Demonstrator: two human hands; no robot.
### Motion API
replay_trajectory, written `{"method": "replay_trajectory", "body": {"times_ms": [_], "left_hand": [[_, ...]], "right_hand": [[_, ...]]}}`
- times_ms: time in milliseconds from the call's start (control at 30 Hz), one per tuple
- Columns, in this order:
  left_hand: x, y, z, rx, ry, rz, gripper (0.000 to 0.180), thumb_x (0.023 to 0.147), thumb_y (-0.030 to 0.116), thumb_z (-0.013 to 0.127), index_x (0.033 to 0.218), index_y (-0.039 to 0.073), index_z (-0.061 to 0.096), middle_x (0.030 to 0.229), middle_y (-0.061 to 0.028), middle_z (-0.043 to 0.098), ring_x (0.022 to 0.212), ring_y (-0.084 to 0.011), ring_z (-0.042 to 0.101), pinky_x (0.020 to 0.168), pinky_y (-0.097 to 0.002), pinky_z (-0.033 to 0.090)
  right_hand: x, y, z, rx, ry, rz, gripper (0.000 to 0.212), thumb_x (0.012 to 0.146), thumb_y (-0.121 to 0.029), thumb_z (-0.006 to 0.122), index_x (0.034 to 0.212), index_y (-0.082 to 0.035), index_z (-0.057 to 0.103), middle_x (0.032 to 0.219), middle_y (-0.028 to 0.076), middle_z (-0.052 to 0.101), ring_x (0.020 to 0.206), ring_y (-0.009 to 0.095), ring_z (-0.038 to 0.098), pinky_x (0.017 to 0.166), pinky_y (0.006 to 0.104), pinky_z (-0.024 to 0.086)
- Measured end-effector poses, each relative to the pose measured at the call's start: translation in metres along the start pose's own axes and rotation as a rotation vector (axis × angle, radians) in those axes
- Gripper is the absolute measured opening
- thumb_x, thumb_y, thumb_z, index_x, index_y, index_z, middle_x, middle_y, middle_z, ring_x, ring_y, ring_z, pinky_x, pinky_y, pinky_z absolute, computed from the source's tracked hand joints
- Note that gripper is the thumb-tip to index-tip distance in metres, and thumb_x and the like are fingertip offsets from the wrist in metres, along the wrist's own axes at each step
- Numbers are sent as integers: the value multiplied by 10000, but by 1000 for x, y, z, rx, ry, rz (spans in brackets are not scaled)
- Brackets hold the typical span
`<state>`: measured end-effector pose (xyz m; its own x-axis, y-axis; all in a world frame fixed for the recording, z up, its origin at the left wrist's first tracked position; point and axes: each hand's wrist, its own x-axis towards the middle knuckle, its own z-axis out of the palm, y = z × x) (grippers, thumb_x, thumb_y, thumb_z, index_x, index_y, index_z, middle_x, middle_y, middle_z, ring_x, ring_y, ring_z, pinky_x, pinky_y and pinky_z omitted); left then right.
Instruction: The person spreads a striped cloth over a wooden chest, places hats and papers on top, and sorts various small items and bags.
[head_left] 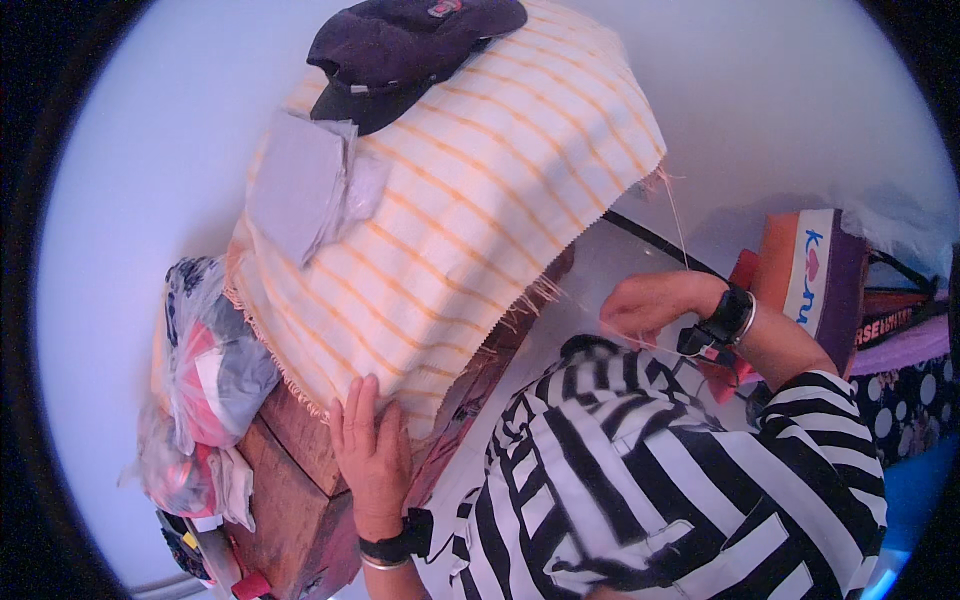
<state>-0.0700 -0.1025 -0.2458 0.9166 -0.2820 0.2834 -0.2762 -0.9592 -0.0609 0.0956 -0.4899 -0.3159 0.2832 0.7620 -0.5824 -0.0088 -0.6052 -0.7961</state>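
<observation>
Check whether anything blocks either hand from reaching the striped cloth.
Nothing visible does. The left hand rests on the near edge of the striped cloth. The right hand is apart from it; between them I see only gap and thin loose thread, hardly an obstacle.

The light is moderate and soft, with a bluish-violet tint over the pale wall (pixel 120 250). On the striped cloth (pixel 455 225) there lies a faint shadow with blurry borders, and the dark cap (pixel 390 50) loses much of its detail. A small bright glare appears at the lower right rim. The fisheye lens bends the outer parts strongly, and black, grainy corners surround the round view.
</observation>
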Motion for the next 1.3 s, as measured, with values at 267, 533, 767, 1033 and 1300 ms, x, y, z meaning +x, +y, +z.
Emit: {"method": "replay_trajectory", "body": {"times_ms": [267, 533, 767, 1033, 1300], "left_hand": [[-14, -3, -29, -61, -164, -56, 331, 736, 99, 712, 1052, 35, 638, 1373, -167, 487, 1291, -341, 454, 1102, -525, 302], [-32, -25, -16, -570, 198, -230, 105, 899, 72, 573, 953, -15, 595, 1130, -165, 636, 1040, -305, 627, 941, -435, 477], [23, -56, -54, -835, 529, -486, 230, 982, 164, 504, 1040, -31, 610, 1009, -80, 638, 905, -139, 584, 810, -273, 469], [113, -130, -68, -1403, 407, -501, 324, 996, 179, 456, 1212, -30, 577, 1181, -101, 614, 1052, -168, 583, 904, -302, 465], [140, -166, -56, -1450, 494, -665, 192, 932, 135, 512, 959, -10, 635, 926, -45, 639, 847, -133, 588, 767, -278, 473]], "right_hand": [[-99, -99, 3, 210, 157, -272, 360, 978, -275, 495, 1143, 21, 615, 785, 110, 692, 583, 132, 647, 512, 241, 519], [-212, -87, -15, -356, 1853, -611, 238, 977, -171, 532, 1115, -16, 650, 826, 47, 661, 701, 108, 607, 659, 239, 493], [-283, 24, -52, 532, 1703, -1145, 240, 972, -124, 512, 1144, 36, 563, 780, 4, 517, 665, 93, 478, 619, 237, 408], [-264, 76, -42, 932, 1513, -1161, 197, 970, -129, 503, 1099, 15, 541, 754, -14, 435, 634, 90, 414, 579, 227, 360], [-103, -63, -14, 262, 1153, -591, 171, 949, -228, 572, 968, -71, 638, 737, -3, 591, 644, 89, 557, 584, 229, 465]]}}
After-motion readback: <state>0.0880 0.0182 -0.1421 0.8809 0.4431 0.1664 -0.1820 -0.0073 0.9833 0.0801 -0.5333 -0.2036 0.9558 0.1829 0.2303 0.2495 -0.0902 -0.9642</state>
